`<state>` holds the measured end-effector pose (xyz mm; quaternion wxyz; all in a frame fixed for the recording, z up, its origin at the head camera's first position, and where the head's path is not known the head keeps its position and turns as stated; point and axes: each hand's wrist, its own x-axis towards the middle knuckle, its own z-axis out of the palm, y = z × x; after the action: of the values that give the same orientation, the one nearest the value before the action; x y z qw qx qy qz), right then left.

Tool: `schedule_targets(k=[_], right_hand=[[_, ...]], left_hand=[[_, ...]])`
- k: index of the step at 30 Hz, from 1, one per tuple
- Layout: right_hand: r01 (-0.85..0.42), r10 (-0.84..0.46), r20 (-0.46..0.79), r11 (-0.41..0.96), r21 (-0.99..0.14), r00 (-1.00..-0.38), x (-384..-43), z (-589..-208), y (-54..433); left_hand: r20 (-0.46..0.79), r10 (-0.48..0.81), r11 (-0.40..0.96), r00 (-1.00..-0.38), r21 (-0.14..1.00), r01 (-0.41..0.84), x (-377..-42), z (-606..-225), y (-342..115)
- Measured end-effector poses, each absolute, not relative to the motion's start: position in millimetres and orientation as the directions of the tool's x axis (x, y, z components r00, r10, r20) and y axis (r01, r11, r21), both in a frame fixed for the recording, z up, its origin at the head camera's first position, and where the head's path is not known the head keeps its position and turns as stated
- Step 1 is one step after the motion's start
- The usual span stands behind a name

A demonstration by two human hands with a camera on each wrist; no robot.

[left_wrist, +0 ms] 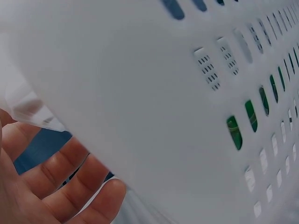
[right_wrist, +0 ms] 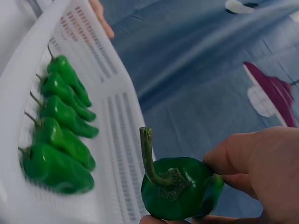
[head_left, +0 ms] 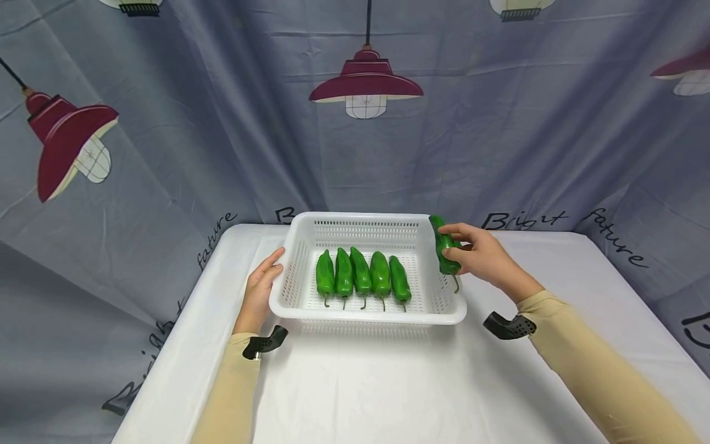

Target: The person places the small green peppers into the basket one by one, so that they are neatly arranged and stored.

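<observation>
A green pepper (head_left: 447,254) with a curved stem is pinched between the thumb and fingers of my right hand (head_left: 482,256), over the right rim of the white plastic basket (head_left: 366,316). In the right wrist view, the stem end of this pepper (right_wrist: 175,186) faces the camera; more green shows behind it, and I cannot tell whether that is a second pepper. My left hand (head_left: 259,290) is at the basket's left end, fingers loosely bent against the outside of the rim. Several green peppers (head_left: 362,271) lie side by side in the basket, stems towards me.
The basket stands on a table with a white cloth (head_left: 355,382). Behind and at both sides hangs a grey-blue curtain (head_left: 249,123) printed with red lamps and lettering. Black straps (head_left: 507,325) are on both wrists.
</observation>
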<state>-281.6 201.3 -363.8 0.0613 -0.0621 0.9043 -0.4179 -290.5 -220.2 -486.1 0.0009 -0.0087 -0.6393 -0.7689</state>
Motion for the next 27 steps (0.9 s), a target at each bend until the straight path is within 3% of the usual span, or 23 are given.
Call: schedule_targets(k=[14, 27], right_hand=[[-0.044, -0.220, -0.134, 0.653, -0.756, -0.966, -314, -394, 155], [-0.031, -0.248, -0.174, 0.650, -0.759, -0.953, -321, -411, 136]], left_hand=[[0.026, 0.011, -0.199, -1.000, 0.980, 0.024, -291, -486, -219], [0.038, 0.003, -0.212, -0.999, 0.976, 0.037, -292, -487, -219]])
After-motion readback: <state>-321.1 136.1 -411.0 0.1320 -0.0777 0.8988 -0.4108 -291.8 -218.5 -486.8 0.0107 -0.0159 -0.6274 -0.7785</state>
